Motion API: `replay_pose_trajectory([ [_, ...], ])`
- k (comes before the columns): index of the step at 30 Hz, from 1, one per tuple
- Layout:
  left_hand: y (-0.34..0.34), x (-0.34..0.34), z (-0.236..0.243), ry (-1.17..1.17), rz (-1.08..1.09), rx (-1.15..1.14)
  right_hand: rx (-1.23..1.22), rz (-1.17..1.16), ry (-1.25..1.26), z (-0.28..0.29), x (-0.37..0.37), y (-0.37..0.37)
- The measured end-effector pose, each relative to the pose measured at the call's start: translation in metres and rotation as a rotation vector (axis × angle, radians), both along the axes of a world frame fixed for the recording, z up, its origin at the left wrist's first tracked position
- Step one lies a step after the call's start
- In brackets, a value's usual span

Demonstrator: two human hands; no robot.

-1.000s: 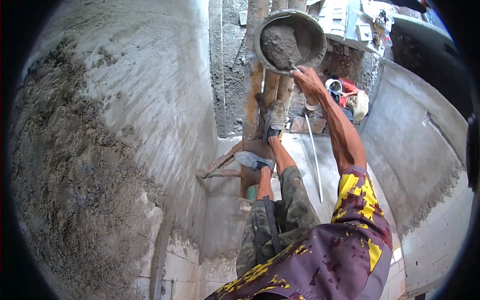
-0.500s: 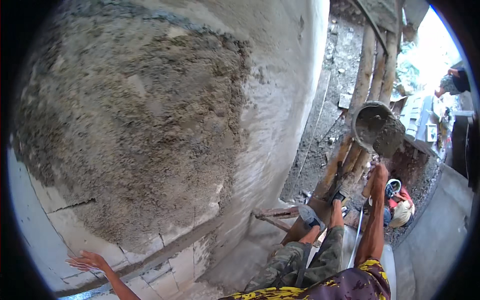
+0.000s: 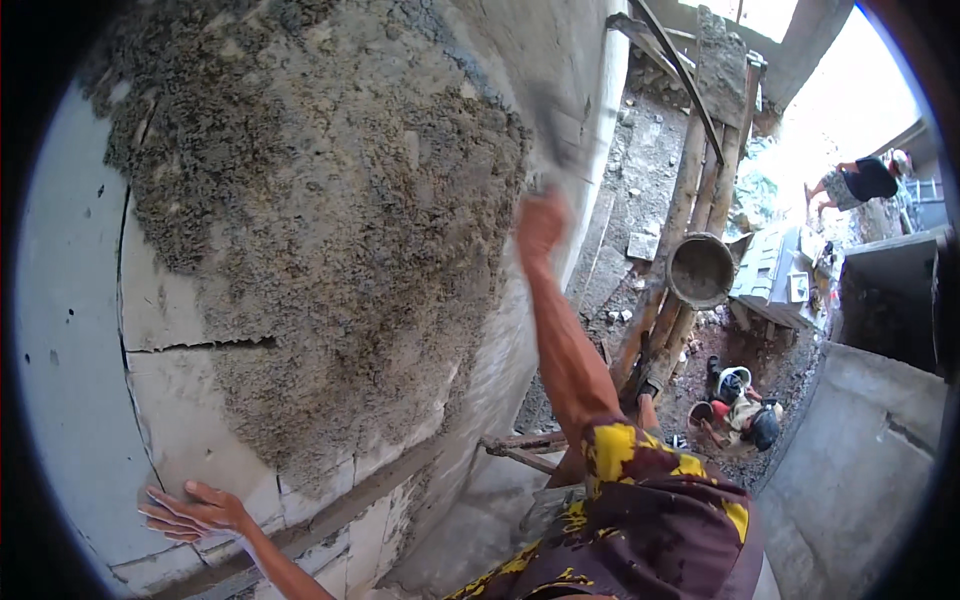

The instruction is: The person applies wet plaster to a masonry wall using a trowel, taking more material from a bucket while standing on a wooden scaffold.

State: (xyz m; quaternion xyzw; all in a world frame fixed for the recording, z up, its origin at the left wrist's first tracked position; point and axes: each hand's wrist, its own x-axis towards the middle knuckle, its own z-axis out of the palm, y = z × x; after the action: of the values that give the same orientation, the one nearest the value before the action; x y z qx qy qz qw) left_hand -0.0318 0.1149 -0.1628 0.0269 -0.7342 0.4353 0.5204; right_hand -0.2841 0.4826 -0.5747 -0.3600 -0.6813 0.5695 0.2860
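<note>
My right hand (image 3: 543,222) is closed round a trowel (image 3: 558,135), raised at the right edge of a patch of rough wet mortar (image 3: 360,200) on the wall. The blade is smeared by motion, so whether it touches the wall or carries mortar cannot be told. My left hand (image 3: 198,512) has its fingers spread against the pale block wall (image 3: 170,400), just below and left of the mortar, and holds nothing. A round bucket (image 3: 700,270) with grey mortar in it stands on the wooden poles to my right.
Wooden poles (image 3: 690,190) form a walkway beside the wall, high above rubble ground. Below on the right, a person (image 3: 750,415) bends near pails. Another person (image 3: 865,183) is farther off. A concrete slab (image 3: 850,460) lies at the lower right.
My right hand has swung from the bucket, where the trowel carried a heap of mortar, up and left to the wall. My left hand stays on the blocks. The view has shifted.
</note>
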Motion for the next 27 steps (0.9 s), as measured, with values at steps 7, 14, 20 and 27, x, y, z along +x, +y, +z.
replay_pose_trajectory([
  [7,-0.005,0.0,-0.001,0.015,0.008,0.011,-0.933,0.426,0.447,0.152,0.018,-0.029],
  [14,-0.006,-0.019,-0.002,0.007,-0.011,-0.068,-1.115,0.525,-0.098,-0.013,-0.035,0.062],
  [20,-0.014,-0.014,-0.001,-0.024,-0.023,-0.055,-1.017,0.613,-0.097,0.006,-0.073,0.028],
  [27,-0.004,-0.016,-0.003,-0.032,-0.04,-0.046,-0.972,0.661,-0.026,0.079,-0.047,0.009],
])
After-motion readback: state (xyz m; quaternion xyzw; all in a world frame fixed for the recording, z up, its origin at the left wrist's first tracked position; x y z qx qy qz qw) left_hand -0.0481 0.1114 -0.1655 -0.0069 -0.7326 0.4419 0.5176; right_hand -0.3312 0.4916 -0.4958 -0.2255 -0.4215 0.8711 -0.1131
